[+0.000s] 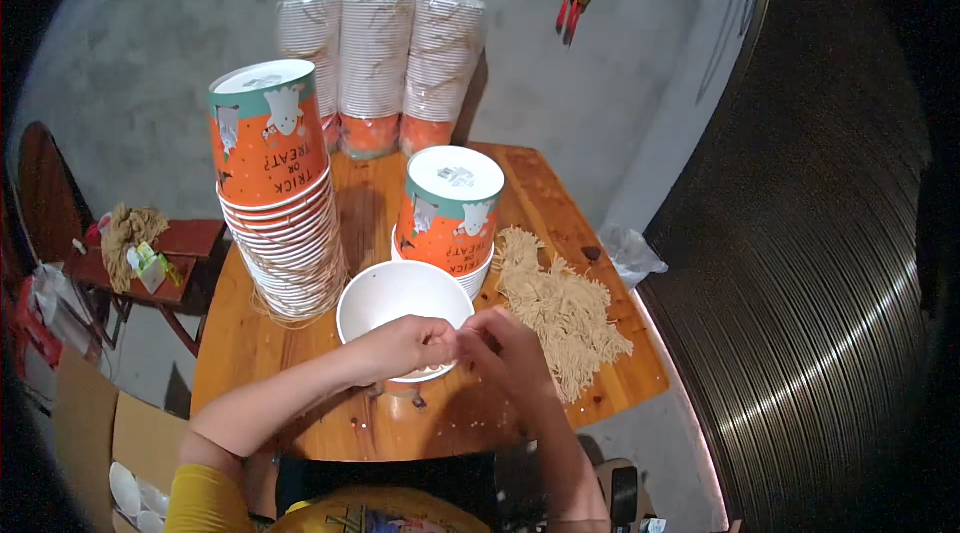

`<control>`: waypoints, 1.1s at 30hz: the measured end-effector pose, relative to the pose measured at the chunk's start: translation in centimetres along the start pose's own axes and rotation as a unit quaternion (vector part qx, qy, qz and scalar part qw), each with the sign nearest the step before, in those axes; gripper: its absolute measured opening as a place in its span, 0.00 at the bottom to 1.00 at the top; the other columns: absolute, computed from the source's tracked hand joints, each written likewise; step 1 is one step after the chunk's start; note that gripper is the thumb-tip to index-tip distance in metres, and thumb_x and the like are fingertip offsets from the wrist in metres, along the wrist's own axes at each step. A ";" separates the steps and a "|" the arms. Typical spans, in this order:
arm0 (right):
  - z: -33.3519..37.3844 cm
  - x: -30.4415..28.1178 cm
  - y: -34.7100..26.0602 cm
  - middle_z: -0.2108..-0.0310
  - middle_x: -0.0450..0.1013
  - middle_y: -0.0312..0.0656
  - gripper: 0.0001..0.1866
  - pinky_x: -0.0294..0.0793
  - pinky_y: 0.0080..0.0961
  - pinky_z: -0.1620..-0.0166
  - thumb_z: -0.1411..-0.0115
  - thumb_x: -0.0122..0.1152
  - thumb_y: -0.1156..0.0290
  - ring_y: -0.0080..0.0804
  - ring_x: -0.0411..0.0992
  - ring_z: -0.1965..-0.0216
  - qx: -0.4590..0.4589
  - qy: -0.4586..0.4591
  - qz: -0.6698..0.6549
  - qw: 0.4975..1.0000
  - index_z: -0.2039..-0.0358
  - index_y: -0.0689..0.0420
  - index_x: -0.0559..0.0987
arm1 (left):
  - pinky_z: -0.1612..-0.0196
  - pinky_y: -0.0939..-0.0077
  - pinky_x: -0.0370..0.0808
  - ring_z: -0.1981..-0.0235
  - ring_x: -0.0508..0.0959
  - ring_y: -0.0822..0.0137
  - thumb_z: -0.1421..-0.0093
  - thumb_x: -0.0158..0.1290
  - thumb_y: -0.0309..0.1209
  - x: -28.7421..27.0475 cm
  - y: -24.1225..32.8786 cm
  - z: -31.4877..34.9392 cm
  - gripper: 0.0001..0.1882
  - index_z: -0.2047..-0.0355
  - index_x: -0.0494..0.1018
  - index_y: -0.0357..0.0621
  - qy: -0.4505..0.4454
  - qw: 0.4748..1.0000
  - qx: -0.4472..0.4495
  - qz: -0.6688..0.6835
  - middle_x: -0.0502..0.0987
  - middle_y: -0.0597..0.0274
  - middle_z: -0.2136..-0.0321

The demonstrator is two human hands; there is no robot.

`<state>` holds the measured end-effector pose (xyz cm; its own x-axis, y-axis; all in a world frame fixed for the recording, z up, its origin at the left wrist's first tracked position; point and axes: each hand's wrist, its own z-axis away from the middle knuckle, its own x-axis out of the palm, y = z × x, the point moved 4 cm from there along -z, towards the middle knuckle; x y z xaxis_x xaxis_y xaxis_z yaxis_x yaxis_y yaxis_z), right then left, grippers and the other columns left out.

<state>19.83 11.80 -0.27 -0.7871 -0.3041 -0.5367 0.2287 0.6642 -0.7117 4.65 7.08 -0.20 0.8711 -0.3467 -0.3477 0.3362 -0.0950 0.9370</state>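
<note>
We see the left hand (415, 346) and right hand (510, 345) meet at the right edge of the bucket (385, 295) — fingers curled, but whether clamped on anything we cannot tell. Behind it, a stack (450, 208) — to the right, cords (565, 318).

- White round open bucket (380, 301): smooth, faintly glossy inside.
- Tall stack of orange-and-green printed buckets (268, 161): smooth, paper-like.
- Tan bundle of thin cords (568, 325): matt, fibrous, rough.
- Brown wooden table (530, 195): glossy, knotted grain.
- Three wrapped white-and-orange stacks (375, 58): crinkled, shiny clear plastic.
- Grey wall (185, 43): matt, concrete-like.
- Dark ribbed shutter (800, 353): metallic sheen.
</note>
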 end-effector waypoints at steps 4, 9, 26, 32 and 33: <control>1.1 0.8 1.3 0.76 0.71 0.36 0.05 0.68 0.16 0.70 0.42 0.58 0.72 0.17 0.70 0.73 0.066 0.039 0.027 0.997 0.70 0.61 0.75 | 0.71 0.84 0.65 0.74 0.65 0.81 0.39 0.49 0.31 -0.1 -0.5 0.1 0.07 0.68 0.72 0.40 -0.015 0.995 -0.050 0.084 0.69 0.74 0.77; 3.4 1.0 0.9 0.78 0.69 0.32 0.06 0.67 0.16 0.71 0.42 0.60 0.70 0.15 0.66 0.75 0.142 0.085 -0.065 0.984 0.70 0.60 0.75 | 0.71 0.85 0.64 0.74 0.65 0.82 0.39 0.49 0.30 0.0 0.0 -0.1 0.07 0.67 0.72 0.40 -0.023 0.995 -0.061 0.073 0.70 0.74 0.75; 5.3 3.7 0.5 0.77 0.71 0.30 0.04 0.65 0.15 0.72 0.45 0.62 0.72 0.14 0.64 0.76 0.165 0.166 -0.077 0.969 0.70 0.58 0.78 | 0.70 0.88 0.71 0.73 0.73 0.79 0.47 0.52 0.24 0.2 -1.5 -0.4 0.10 0.63 0.69 0.42 -0.042 0.943 -0.136 0.302 0.72 0.69 0.75; 4.7 3.1 -2.9 0.80 0.71 0.38 0.06 0.68 0.22 0.75 0.48 0.64 0.74 0.28 0.70 0.79 -0.049 0.137 0.137 0.980 0.69 0.56 0.79 | 0.70 0.90 0.70 0.74 0.73 0.81 0.48 0.52 0.23 -0.1 -1.2 -0.2 0.10 0.63 0.69 0.44 -0.038 0.936 -0.176 0.302 0.72 0.69 0.75; 4.9 3.1 -3.2 0.80 0.70 0.39 0.06 0.69 0.25 0.76 0.49 0.64 0.73 0.32 0.70 0.79 -0.075 0.153 0.167 0.971 0.68 0.55 0.79 | 0.70 0.90 0.70 0.74 0.73 0.81 0.48 0.52 0.23 -0.2 -1.3 -0.2 0.10 0.63 0.69 0.44 -0.038 0.936 -0.176 0.302 0.72 0.69 0.75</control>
<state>19.45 5.37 -1.91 -0.8219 0.1470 -0.5503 0.4321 0.7905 -0.4341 4.14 7.47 -1.34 0.9166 -0.3048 0.2588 -0.1018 0.4482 0.8881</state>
